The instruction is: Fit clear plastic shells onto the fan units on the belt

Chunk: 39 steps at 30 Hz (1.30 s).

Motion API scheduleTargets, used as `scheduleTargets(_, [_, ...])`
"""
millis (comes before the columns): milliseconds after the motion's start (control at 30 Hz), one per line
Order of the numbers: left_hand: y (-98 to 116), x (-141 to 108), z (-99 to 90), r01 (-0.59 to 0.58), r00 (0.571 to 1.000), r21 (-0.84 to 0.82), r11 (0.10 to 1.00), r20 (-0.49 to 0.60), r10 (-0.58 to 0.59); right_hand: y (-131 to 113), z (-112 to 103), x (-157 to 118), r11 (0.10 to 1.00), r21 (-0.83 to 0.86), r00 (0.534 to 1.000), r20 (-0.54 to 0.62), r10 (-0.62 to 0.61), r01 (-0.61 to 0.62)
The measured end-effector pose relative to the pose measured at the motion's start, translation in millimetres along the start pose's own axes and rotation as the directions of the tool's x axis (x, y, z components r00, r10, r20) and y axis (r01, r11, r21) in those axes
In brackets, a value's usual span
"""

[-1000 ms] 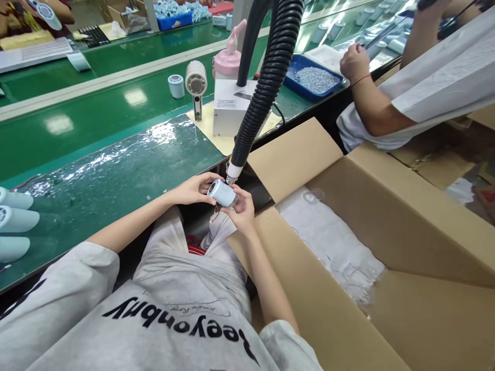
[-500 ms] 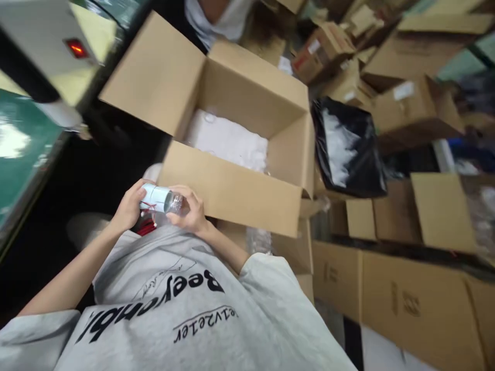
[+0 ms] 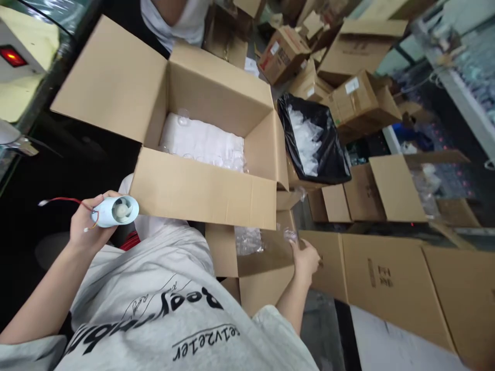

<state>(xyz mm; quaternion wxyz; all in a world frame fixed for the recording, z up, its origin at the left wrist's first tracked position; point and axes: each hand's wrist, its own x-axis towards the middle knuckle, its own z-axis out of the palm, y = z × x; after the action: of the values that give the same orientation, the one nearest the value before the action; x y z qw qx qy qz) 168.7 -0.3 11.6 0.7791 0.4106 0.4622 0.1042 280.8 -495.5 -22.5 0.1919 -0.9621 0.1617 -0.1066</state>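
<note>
My left hand (image 3: 91,224) grips a pale blue tube with a small white fan (image 3: 122,210) inside its open end. Thin red and yellow wires (image 3: 64,199) trail from the tube, one ending in a white connector. Out to the right, my right hand (image 3: 305,262) pinches a small clear plastic piece (image 3: 290,235) at the side of a lower cardboard box (image 3: 266,288). More clear plastic pieces (image 3: 248,241) lie in that box. Between my hands stands a large open carton (image 3: 204,193), with a white sheet (image 3: 207,136) and some clear plastic pieces inside.
A black bag-lined bin (image 3: 342,159) holding white plastic stands right of the carton. Beyond it are several cardboard boxes (image 3: 284,54). Long cardboard panels (image 3: 382,273) lie at the right. Another person's sleeve (image 3: 154,23) shows behind the carton, and a bench edge (image 3: 42,77) runs along the left.
My right hand has moved off the tube, taking the clear plastic piece from its end to the lower box at right. My left hand has shifted left with the tube, whose fan now shows.
</note>
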Motion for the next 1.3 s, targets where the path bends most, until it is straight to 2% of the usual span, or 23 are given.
scheduleTargets(100, [1,-5,-17.0,-0.034,0.999,-0.007,0.999,-0.002,0.034,-47,12,44,0.99,0.11,0.995,0.029,-0.093,0.089])
scheduleTargets(167, [2,-11,-26.2,-0.055,0.998,-0.014,0.998,-0.021,0.054,-96,39,82,0.966,0.191,0.969,0.143,-0.203,0.175])
scheduleTargets(233, [2,-17,-33.2,-0.051,0.997,-0.024,0.998,-0.06,0.049,-149,78,119,0.947,0.243,0.902,0.327,-0.283,0.209])
scheduleTargets(300, [1,-22,-39.9,-0.035,0.994,-0.047,0.998,-0.108,0.029,-198,125,148,0.956,0.226,0.809,0.515,-0.282,0.189])
scheduleTargets(400, [-3,-27,-53.9,0.0,0.98,-0.131,0.991,-0.198,-0.026,-251,190,163,0.978,0.119,0.713,0.67,-0.208,0.174])
scheduleTargets(500, [-12,-32,-70.1,0.056,0.961,-0.204,0.977,-0.255,-0.108,-280,231,154,0.972,0.065,0.685,0.698,-0.207,0.227])
scheduleTargets(567, [-15,-36,-76.0,0.057,0.946,-0.236,0.97,-0.297,-0.128,-292,244,146,0.958,0.079,0.681,0.687,-0.253,0.276])
scheduleTargets(667, [-13,-41,-72.5,-0.004,0.938,-0.268,0.963,-0.336,-0.089,-308,247,141,0.932,0.145,0.684,0.643,-0.344,0.332])
scheduleTargets(733, [-7,-43,-65.0,-0.032,0.923,-0.288,0.957,-0.376,-0.083,-321,241,140,0.906,0.216,0.681,0.601,-0.418,0.365])
scheduleTargets(800, [-2,-42,-58.1,-0.035,0.921,-0.286,0.958,-0.382,-0.08,-333,229,134,0.857,0.32,0.657,0.551,-0.515,0.404])
scheduleTargets(867, [-1,-38,-54.1,-0.042,0.963,-0.229,0.973,-0.269,-0.022,-341,210,114,0.783,0.445,0.595,0.511,-0.62,0.435])
scheduleTargets(900, [-1,-36,-53.2,-0.047,0.983,-0.191,0.98,-0.185,0.011,-343,198,97,0.725,0.524,0.539,0.489,-0.686,0.447])
scheduleTargets(933, [-2,-33,-53.1,-0.052,0.994,-0.153,0.987,-0.104,0.036,-344,186,75,0.636,0.615,0.452,0.453,-0.769,0.467])
scheduleTargets(967, [-4,-30,-53.4,-0.05,0.998,-0.12,0.992,-0.043,0.045,-343,173,50,0.52,0.705,0.342,0.395,-0.853,0.482])
scheduleTargets(1000, [-5,-27,-54.2,-0.044,0.999,-0.091,0.995,0.0,0.044,-341,159,22,0.315,0.804,0.169,0.266,-0.949,0.504])
scheduleTargets(1033, [-7,-25,-55.4,-0.034,0.999,-0.06,0.998,0.031,0.036,-338,146,-6,0.088,0.848,-0.021,0.116,-0.993,0.523])
scheduleTargets(1067, [-7,-23,-56.8,-0.024,0.999,-0.034,0.999,0.048,0.026,-336,133,-35,-0.086,0.83,-0.164,0.007,-0.986,0.551])
scheduleTargets(1100, [-7,-23,-58.5,-0.01,0.998,-0.014,1.0,0.065,0.011,-335,122,-61,-0.228,0.776,-0.278,-0.071,-0.958,0.588])
scheduleTargets(1133, [-6,-24,-60.5,-0.002,0.996,0.017,1.0,0.086,0.001,-335,113,-85,-0.317,0.706,-0.345,-0.109,-0.932,0.633])
scheduleTargets(1167, [-5,-27,-62.9,-0.018,0.994,0.072,0.997,0.109,0.01,-337,108,-105,-0.362,0.638,-0.381,-0.116,-0.918,0.68])
scheduleTargets(1233, [-1,-36,-68.9,-0.159,0.979,0.273,0.949,0.171,0.114,-345,105,-133,-0.383,0.548,-0.408,-0.083,-0.909,0.743])
scheduleTargets(1300, [1,-47,-76.5,-0.385,0.922,0.512,0.768,0.25,0.296,-355,109,-149,-0.381,0.553,-0.442,-0.025,-0.896,0.741])
